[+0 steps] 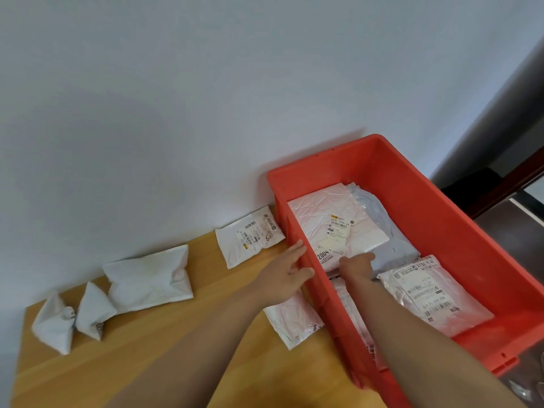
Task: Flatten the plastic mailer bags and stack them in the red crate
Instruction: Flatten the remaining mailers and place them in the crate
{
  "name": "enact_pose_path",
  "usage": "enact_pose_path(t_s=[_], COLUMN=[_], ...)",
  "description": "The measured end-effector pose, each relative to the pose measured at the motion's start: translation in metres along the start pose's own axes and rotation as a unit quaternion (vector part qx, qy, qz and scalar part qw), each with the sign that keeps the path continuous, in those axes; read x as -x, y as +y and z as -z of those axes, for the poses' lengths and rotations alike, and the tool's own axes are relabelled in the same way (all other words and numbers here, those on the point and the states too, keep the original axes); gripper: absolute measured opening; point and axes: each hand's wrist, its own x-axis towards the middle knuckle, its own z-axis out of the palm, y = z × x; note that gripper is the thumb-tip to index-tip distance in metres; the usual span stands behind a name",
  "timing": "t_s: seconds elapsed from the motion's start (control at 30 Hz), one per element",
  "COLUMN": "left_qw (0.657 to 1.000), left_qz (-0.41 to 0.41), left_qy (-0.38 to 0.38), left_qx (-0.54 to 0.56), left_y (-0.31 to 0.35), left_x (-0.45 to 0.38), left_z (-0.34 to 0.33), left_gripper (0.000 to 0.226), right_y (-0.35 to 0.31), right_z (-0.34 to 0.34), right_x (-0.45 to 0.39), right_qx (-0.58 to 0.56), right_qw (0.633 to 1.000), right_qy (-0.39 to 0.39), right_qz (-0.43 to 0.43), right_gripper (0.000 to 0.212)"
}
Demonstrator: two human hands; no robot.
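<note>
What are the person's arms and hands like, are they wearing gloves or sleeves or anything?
Nothing is worn that the view shows. Both forearms are bare up to the picture's lower edge, with no sleeve or cuff in sight. The left hand and right hand are bare too: no gloves, and no watch, bracelet or ring can be seen on either. No markings show on them.

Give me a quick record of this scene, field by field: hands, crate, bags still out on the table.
left hand: open, fingers resting on the red crate's left wall
right hand: inside the crate, on the stacked mailers; grip unclear
crate contents: white mailer on top, grey one beneath, labelled bag nearer
on table: flat labelled bag, large crumpled bag, two small crumpled bags, one bag beside the crate
</note>
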Motion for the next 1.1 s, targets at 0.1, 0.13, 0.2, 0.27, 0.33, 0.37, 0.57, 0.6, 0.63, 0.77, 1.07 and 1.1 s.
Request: enact_pose_path(t_s=[0.1, 0.13, 0.2, 0.27, 0.33, 0.37, 0.57, 0.6, 0.63, 0.77, 1.07, 1.1], left_qw=[0.999, 0.999, 0.997, 0.991, 0.979, 0.97, 0.894, 0.881, 0.87, 0.868, 0.854, 0.859], left_qz=[-0.002, -0.001, 0.006, 0.03, 0.065, 0.084, 0.194, 0.218, 0.24, 0.347, 0.499, 0.496], left_qy=[0.001, 0.005, 0.019, 0.047, 0.087, 0.108, 0.246, 0.266, 0.285, 0.291, 0.143, 0.127], left_qx=[0.036, 0.05, 0.08, 0.123, 0.173, 0.201, 0.32, 0.325, 0.322, 0.204, 0.029, 0.018], left_y=[-0.003, -0.005, -0.011, -0.025, -0.043, -0.052, -0.127, -0.143, -0.16, -0.226, -0.338, -0.341], left_x=[0.001, 0.001, 0.002, 0.005, 0.011, 0.014, 0.047, 0.055, 0.063, 0.101, 0.167, 0.166], left_z=[0.0, 0.001, 0.002, 0.005, 0.009, 0.01, 0.023, 0.025, 0.027, 0.031, 0.017, 0.016], left_gripper=[0.063, 0.062, 0.059, 0.056, 0.05, 0.046, 0.022, 0.022, 0.021, 0.042, 0.082, 0.087], right_y=[-0.008, -0.014, -0.028, -0.052, -0.077, -0.088, -0.113, -0.109, -0.103, -0.069, -0.011, -0.009], right_z=[0.005, 0.007, 0.011, 0.014, 0.013, 0.011, -0.041, -0.058, -0.076, -0.145, -0.278, -0.288], right_x=[0.005, 0.01, 0.017, 0.035, 0.058, 0.071, 0.155, 0.165, 0.174, 0.195, 0.216, 0.21], right_qx=[-0.012, -0.023, -0.064, -0.108, -0.141, -0.149, -0.059, -0.025, 0.008, 0.182, 0.304, 0.298], right_qw=[1.0, 0.999, 0.994, 0.98, 0.959, 0.946, 0.871, 0.865, 0.859, 0.829, 0.84, 0.855], right_qy=[0.007, 0.014, 0.018, 0.014, 0.002, -0.003, -0.154, -0.189, -0.222, -0.328, -0.368, -0.359], right_qz=[0.014, 0.032, 0.091, 0.165, 0.245, 0.289, 0.463, 0.465, 0.462, 0.414, 0.257, 0.228], right_gripper=[0.052, 0.049, 0.036, 0.016, 0.006, 0.006, 0.014, 0.011, 0.009, 0.004, 0.061, 0.067])
